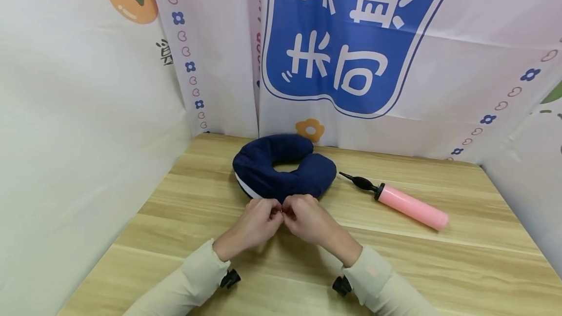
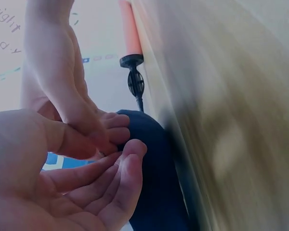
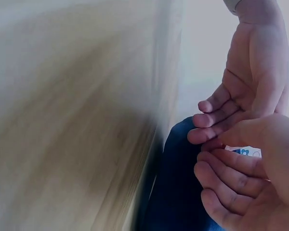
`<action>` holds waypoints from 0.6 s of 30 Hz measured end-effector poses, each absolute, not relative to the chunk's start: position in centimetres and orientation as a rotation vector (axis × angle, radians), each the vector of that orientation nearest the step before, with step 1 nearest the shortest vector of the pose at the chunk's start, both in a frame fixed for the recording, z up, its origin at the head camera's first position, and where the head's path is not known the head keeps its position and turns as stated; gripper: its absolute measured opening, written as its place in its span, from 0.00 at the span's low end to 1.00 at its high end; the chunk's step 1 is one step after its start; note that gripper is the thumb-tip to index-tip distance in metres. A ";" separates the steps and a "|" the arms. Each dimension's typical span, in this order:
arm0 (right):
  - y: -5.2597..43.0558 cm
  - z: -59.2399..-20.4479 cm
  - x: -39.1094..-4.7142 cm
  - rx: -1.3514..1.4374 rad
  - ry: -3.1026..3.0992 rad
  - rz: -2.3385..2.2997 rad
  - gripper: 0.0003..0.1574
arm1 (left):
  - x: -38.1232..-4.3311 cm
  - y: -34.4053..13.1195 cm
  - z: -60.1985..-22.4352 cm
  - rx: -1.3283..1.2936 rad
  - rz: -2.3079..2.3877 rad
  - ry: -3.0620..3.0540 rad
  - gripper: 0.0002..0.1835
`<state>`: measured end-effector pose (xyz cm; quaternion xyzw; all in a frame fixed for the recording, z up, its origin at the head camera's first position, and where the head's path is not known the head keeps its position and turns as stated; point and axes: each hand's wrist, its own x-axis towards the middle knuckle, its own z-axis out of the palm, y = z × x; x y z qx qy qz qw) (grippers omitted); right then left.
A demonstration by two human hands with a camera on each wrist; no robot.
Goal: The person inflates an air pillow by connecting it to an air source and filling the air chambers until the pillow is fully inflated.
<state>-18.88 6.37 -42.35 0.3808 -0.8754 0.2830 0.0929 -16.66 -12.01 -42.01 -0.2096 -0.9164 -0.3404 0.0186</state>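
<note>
A navy U-shaped neck pillow [image 1: 263,169] lies on the table with its gap toward the back right. A white strip [image 1: 248,187] shows along its left front side. At the pillow's near edge, my left hand [image 1: 260,219] and right hand [image 1: 306,214] meet fingertip to fingertip. Thumbs and forefingers pinch a small shiny piece [image 2: 102,154], mostly hidden by the fingers; its kind cannot be made out. In the right wrist view, the remaining fingers of both hands curl loosely in front of the dark pillow fabric [image 3: 176,178].
A hand pump with a pink barrel [image 1: 412,206] and black nozzle [image 1: 362,183] lies right of the pillow, nozzle toward it. The wood-grain table [image 1: 184,223] is bounded by printed white cloth [image 1: 224,52] at the back and sides.
</note>
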 end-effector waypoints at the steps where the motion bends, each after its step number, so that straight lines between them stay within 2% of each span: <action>1: 6.5 -42.2 -18.9 1.143 -2.610 0.835 0.04 | -16.7 -12.0 -41.9 -0.651 -1.045 -2.854 0.11; 4: 6.7 -41.9 -18.8 1.181 -2.650 0.817 0.04 | -17.0 -11.9 -42.0 -0.671 -0.968 -2.846 0.14; 12: 7.6 -41.1 -18.8 1.174 -2.639 0.718 0.07 | -17.6 -12.1 -42.4 -0.755 -0.753 -2.730 0.13; 18: 8.2 -40.5 -19.4 1.160 -2.427 0.488 0.16 | -17.8 -12.0 -41.8 -0.754 -0.779 -2.654 0.18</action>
